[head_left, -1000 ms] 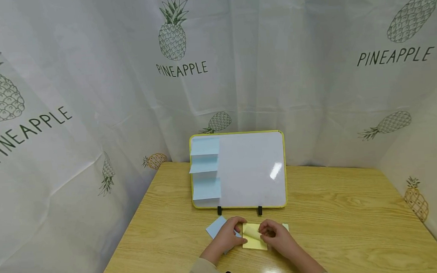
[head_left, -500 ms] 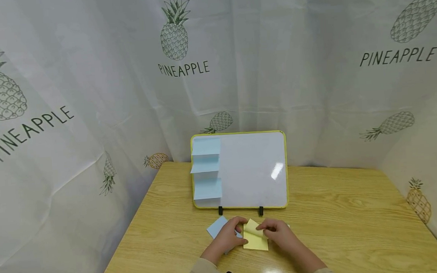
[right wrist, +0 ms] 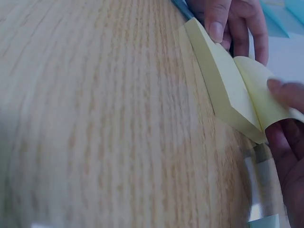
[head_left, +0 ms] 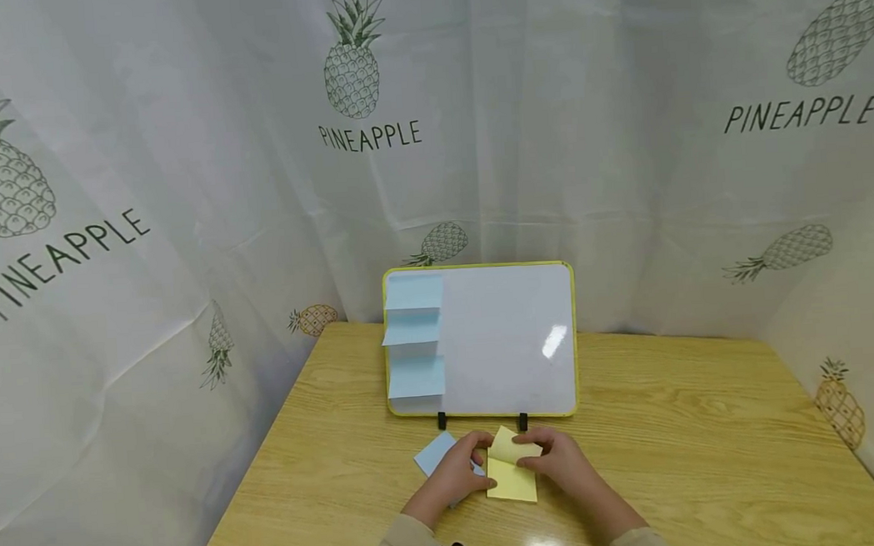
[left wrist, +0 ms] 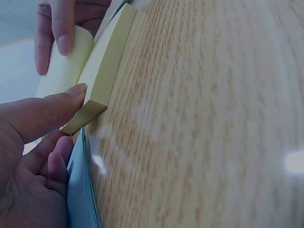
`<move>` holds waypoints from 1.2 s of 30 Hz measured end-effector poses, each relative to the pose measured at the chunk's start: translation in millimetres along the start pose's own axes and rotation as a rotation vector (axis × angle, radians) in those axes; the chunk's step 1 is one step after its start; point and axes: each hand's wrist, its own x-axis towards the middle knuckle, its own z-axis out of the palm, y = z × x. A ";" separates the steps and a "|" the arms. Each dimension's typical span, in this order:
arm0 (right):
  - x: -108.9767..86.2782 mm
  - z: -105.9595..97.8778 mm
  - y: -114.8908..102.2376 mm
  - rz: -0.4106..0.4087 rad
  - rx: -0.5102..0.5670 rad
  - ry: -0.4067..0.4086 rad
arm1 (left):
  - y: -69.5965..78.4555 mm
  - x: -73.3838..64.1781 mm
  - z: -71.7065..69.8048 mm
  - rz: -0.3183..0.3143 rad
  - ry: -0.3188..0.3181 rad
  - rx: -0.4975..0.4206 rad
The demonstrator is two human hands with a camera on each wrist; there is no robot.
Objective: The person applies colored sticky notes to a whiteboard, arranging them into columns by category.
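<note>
A yellow sticky note pad [head_left: 512, 484] lies on the table in front of the whiteboard. My left hand [head_left: 455, 469] grips its left side, the thumb [left wrist: 59, 102] pressing at the edge in the left wrist view. Between thumb and fingers, my right hand [head_left: 564, 459] pinches the top yellow sheet [head_left: 508, 446]. That sheet curls up and away from me, its far part still against the pad, as the right wrist view shows of the bent sheet [right wrist: 256, 88]. A blue sticky note pad [head_left: 435, 453] lies partly hidden beneath my left hand.
Behind the hands a whiteboard [head_left: 509, 344] with a yellow frame stands on black feet [head_left: 523, 422]. Three light blue notes [head_left: 417, 377] run down its left side, lower edges lifting. A pale green corner [right wrist: 266, 222] shows below the right hand. A pineapple-print curtain [head_left: 549, 132] surrounds the wooden table [head_left: 679, 425].
My right hand has peeled the top yellow sheet further, moving slightly up and away, and the sheet's lifted part has grown. The left hand keeps its hold on the pad.
</note>
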 end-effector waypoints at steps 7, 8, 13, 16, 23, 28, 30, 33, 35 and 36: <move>8.0 -1.9 -0.8 -0.047 -0.036 0.059 | 0.5 0.3 -0.9 0.006 -0.001 0.003; 9.0 -2.1 -0.6 -0.047 -0.035 0.069 | 0.7 0.2 -1.1 0.007 -0.002 0.000; 13.8 -1.3 -2.2 0.022 -0.014 0.162 | 1.2 0.4 -1.1 0.005 -0.001 0.002; 16.7 -0.6 -2.8 0.054 0.011 0.223 | 1.8 0.2 -0.7 0.002 0.003 0.009; 18.8 -6.5 -5.8 0.100 0.037 0.320 | 1.7 -0.2 0.0 0.016 0.016 0.012; 18.3 -14.3 -11.0 0.150 0.066 0.336 | -0.9 -0.6 0.7 0.037 0.037 0.009; 17.4 -15.5 -13.0 0.164 0.088 0.334 | -1.4 -1.0 1.1 0.038 0.041 0.003; 15.5 -15.4 -15.2 0.173 0.118 0.331 | -0.4 -1.6 1.4 0.034 0.043 -0.010; 14.1 -15.0 -16.5 0.180 0.138 0.330 | 0.7 -2.0 1.8 0.028 0.044 -0.017; 13.5 -14.8 -17.2 0.181 0.147 0.330 | 1.4 -2.2 2.0 0.027 0.046 -0.020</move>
